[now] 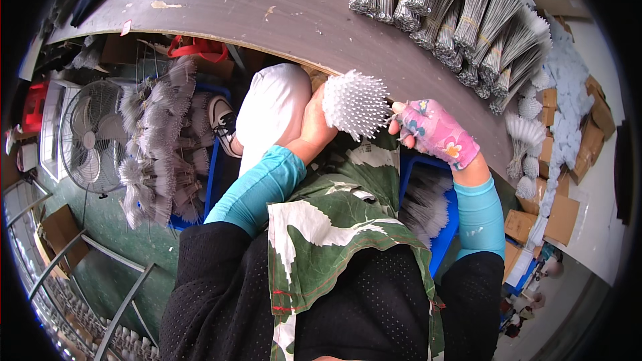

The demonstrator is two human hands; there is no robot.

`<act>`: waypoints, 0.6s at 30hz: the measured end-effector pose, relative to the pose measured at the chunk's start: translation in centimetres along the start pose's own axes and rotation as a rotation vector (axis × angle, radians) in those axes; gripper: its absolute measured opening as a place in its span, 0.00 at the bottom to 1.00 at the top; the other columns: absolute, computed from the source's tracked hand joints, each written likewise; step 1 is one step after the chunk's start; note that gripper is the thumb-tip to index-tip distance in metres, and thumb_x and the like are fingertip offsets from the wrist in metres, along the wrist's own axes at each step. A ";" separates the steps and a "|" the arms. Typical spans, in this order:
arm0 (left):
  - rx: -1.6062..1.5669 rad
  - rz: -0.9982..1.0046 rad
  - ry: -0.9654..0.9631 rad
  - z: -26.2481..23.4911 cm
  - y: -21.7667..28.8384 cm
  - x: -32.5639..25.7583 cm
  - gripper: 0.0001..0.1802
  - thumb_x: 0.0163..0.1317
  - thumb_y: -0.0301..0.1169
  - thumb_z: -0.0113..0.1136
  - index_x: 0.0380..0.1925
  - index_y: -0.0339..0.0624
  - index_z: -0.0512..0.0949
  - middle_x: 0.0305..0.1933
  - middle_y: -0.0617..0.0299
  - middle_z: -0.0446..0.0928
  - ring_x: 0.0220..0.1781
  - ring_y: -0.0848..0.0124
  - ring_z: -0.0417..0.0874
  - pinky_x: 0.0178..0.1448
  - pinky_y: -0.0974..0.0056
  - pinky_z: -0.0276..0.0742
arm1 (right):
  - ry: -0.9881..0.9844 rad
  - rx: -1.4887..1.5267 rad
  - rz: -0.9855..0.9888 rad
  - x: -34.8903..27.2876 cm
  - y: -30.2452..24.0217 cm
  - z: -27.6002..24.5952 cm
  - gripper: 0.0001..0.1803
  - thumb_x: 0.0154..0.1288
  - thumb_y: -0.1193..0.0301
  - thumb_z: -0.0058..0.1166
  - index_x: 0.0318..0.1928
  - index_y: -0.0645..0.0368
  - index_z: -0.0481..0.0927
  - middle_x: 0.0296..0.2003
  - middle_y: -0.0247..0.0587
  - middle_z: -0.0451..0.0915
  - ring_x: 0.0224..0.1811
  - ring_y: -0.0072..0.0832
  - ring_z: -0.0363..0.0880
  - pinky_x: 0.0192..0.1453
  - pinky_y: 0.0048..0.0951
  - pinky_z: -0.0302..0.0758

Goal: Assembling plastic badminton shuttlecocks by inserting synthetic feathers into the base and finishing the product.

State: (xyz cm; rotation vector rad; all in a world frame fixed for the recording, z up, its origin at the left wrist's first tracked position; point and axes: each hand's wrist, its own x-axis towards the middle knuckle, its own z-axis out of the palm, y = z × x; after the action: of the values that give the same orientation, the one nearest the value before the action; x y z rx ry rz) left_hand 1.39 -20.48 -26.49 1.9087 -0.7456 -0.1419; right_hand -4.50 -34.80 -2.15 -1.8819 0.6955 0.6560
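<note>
My left hand point(317, 127) is closed round a bundle of thin white-bristled brushes point(356, 103), its bristle tips turned up toward me. The bundle is held over my lap, close to the table's near edge; its lower part is hidden. Just right of the bristles is my right hand point(428, 130), in a pink flowered fingerless glove. Its fingers are curled together close to the bundle's side. Whatever they may pinch is too small to make out.
Several banded bundles of wire-stemmed brushes point(468, 20) lie on the brown table point(267, 7) at the far right. Blue bins with more brushes point(428, 204) stand by my legs. A fan point(90, 137) is at left, cardboard boxes point(560, 217) at right.
</note>
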 end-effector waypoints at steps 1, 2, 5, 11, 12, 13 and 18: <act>0.000 0.000 0.000 0.5 -0.7 -0.1 0.21 0.54 0.28 0.56 0.51 0.40 0.71 0.52 0.50 0.73 0.56 0.53 0.72 0.59 0.59 0.68 | -0.014 -0.033 0.035 0.0 -0.1 0.1 0.22 0.67 0.55 0.45 0.27 0.60 0.77 0.13 0.28 0.69 0.12 0.13 0.61 0.16 0.16 0.57; -0.014 0.049 0.052 1.2 -1.8 -0.1 0.21 0.54 0.27 0.56 0.50 0.40 0.71 0.52 0.50 0.73 0.56 0.53 0.72 0.59 0.59 0.68 | -0.015 -0.033 0.034 0.1 -0.3 0.2 0.22 0.67 0.55 0.45 0.27 0.60 0.77 0.13 0.28 0.69 0.12 0.13 0.61 0.16 0.16 0.57; -0.009 0.098 0.099 1.2 -1.2 0.0 0.21 0.54 0.27 0.56 0.50 0.40 0.71 0.51 0.50 0.74 0.55 0.53 0.73 0.59 0.59 0.68 | -0.032 -0.010 0.049 0.8 0.5 0.2 0.22 0.67 0.55 0.45 0.26 0.60 0.77 0.13 0.28 0.70 0.12 0.13 0.61 0.16 0.16 0.58; -0.117 0.021 0.074 0.4 -0.2 0.1 0.20 0.54 0.26 0.56 0.50 0.40 0.71 0.50 0.50 0.74 0.55 0.54 0.73 0.58 0.60 0.68 | -0.027 0.038 0.062 1.2 0.5 0.5 0.22 0.67 0.54 0.47 0.25 0.60 0.77 0.13 0.28 0.70 0.11 0.13 0.62 0.15 0.16 0.58; -0.034 0.030 0.051 -0.1 0.2 0.1 0.20 0.54 0.26 0.56 0.49 0.40 0.71 0.50 0.50 0.74 0.55 0.55 0.73 0.58 0.60 0.68 | -0.029 0.037 0.062 1.3 0.6 0.6 0.22 0.67 0.54 0.47 0.25 0.60 0.77 0.13 0.28 0.70 0.11 0.13 0.62 0.15 0.16 0.58; -0.034 0.029 0.052 0.1 0.0 0.1 0.20 0.54 0.26 0.56 0.49 0.40 0.71 0.50 0.50 0.74 0.55 0.55 0.73 0.58 0.60 0.68 | -0.017 0.000 0.032 1.5 0.8 0.6 0.22 0.66 0.55 0.47 0.25 0.60 0.77 0.13 0.28 0.70 0.11 0.13 0.62 0.15 0.16 0.58; -0.051 0.042 0.062 -0.1 0.1 0.1 0.21 0.54 0.26 0.56 0.50 0.40 0.71 0.51 0.49 0.74 0.56 0.54 0.73 0.58 0.60 0.68 | -0.031 0.039 0.008 0.8 0.0 0.3 0.21 0.66 0.56 0.48 0.25 0.59 0.78 0.14 0.28 0.70 0.15 0.15 0.65 0.20 0.19 0.60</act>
State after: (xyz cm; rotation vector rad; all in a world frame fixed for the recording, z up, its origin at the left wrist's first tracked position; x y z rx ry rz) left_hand 1.49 -20.47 -26.34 1.8401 -0.7331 -0.0747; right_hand -4.05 -34.64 -2.84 -1.8308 0.6911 0.6708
